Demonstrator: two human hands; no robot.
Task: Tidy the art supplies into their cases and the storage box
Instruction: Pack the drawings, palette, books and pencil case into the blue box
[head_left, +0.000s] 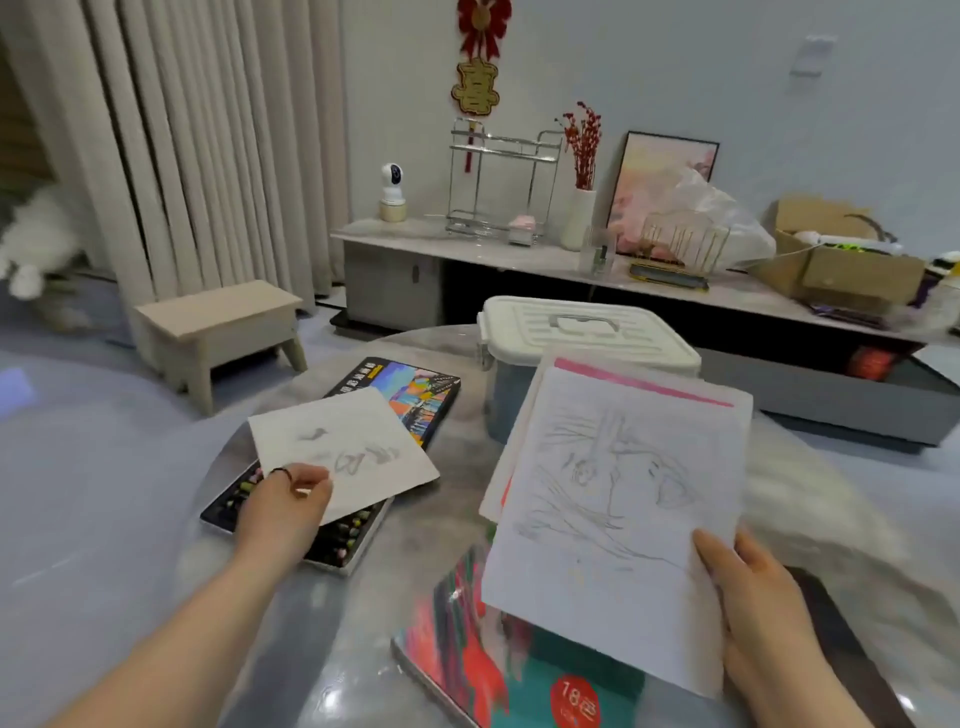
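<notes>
While pinched, sketch sheet (348, 447) under left grip (291, 499)

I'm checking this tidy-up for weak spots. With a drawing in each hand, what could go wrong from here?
1. The left hand lifts a loose sketch off the open crayon tray; dragging it may smudge it.
2. The right hand pinches a paper stack by one corner; sheets could slip.
3. The storage box lid looks shut, and both hands are full.

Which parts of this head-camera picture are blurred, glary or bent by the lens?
Head view: the lower edge is smeared, so the 18-colour box reads softly; the glossy table throws pale reflections; the curtain bows outward at the left; the sketch held by the right hand stays fairly legible.
</notes>
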